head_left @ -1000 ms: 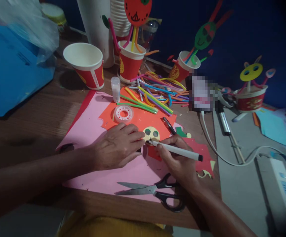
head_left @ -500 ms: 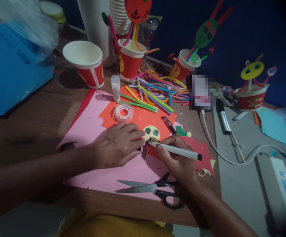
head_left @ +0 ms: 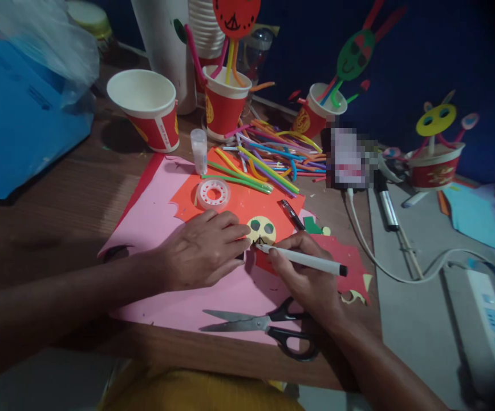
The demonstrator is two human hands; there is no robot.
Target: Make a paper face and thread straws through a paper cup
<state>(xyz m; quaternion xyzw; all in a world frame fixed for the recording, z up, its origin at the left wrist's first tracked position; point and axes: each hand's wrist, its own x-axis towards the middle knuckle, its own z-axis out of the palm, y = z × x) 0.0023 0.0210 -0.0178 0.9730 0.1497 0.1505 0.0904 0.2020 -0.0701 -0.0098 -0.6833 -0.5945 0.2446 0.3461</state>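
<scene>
A pale yellow paper face (head_left: 261, 226) with two green-and-grey eyes and a black drawn mouth lies on the orange paper (head_left: 247, 200). My left hand (head_left: 209, 246) lies flat, its fingertips on the left edge of the face. In my right hand (head_left: 305, 271) is a white marker (head_left: 309, 261), its tip touching the face near the mouth and its black end pointing right. Pink paper (head_left: 179, 305) spreads underneath. Below my right hand lie scissors (head_left: 251, 324) with black handles, blades slightly apart. A tape roll (head_left: 213, 194) sits above my left hand.
Behind are a paper cup (head_left: 147, 117), cups bearing paper figures (head_left: 226, 108), a glue bottle (head_left: 199, 151) and a pile of colourful pipe cleaners (head_left: 273, 157). A phone (head_left: 348, 160) with a white cable (head_left: 371, 262) and a power strip (head_left: 482, 319) are at right. A black pen (head_left: 291, 214) lies nearby.
The marker tip has shifted very slightly on the face around the mouth. The view has moved a little; my left hand stays on the paper.
</scene>
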